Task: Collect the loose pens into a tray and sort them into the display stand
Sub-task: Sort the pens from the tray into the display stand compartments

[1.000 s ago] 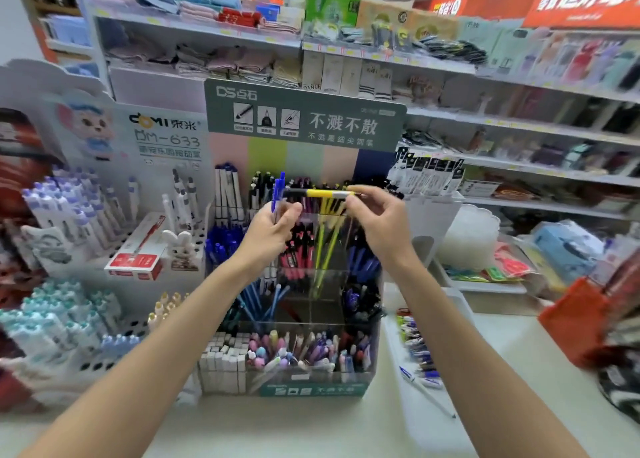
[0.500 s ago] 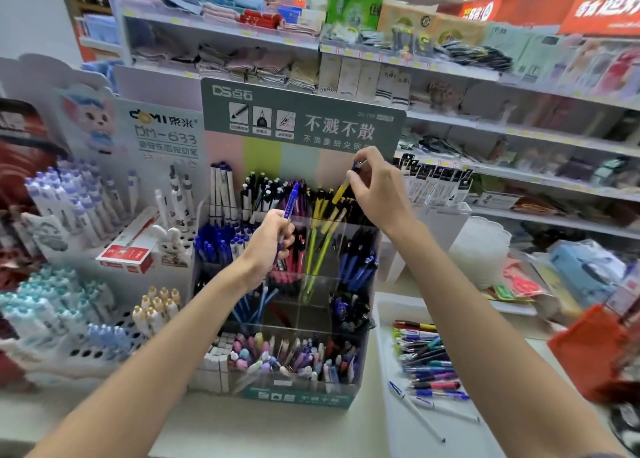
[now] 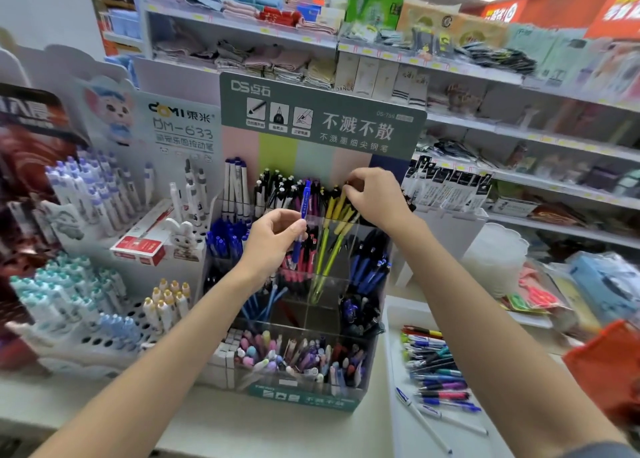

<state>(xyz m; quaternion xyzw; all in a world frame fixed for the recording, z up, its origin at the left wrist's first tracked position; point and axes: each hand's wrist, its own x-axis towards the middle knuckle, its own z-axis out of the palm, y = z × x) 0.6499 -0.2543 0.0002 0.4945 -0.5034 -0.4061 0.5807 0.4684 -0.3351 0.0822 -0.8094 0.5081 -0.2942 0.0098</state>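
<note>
Display stand (image 3: 304, 398): clear-walled slots, packed by colour. Far row has white/blue caps, black tops, then yellows at right. Mid row has blues, reds, yellow-green barrels, dark blues. Near row has erasers and pastel pens.
Stand risk: slots are crowded, so I reckon a hard push could splay the neighbours or tip one over a divider into the wrong colour.
Tray (image 3: 485, 447): white, on the counter just right of the stand. Mixed pens (image 3: 436, 371) are heaped at its far end and a couple lie loose nearer me. Plenty left to sort, I'd say.
Tray risk: my right forearm hangs over it, so a careless pull-back could sweep pens onto the counter.
R hand (image 3: 377, 198): far right of the stand, fingertips curled and pinching the top of a yellow pen (image 3: 337, 211) that sits in among the other yellows.
L hand (image 3: 273, 239): mid-stand, thumb and fingers pinching a blue pen (image 3: 300, 222), upright, above the red slot and not in any slot.
Blue pen risk: it's over the reds, and the blues sit further left. If it drops here, it's mis-sorted.
</note>
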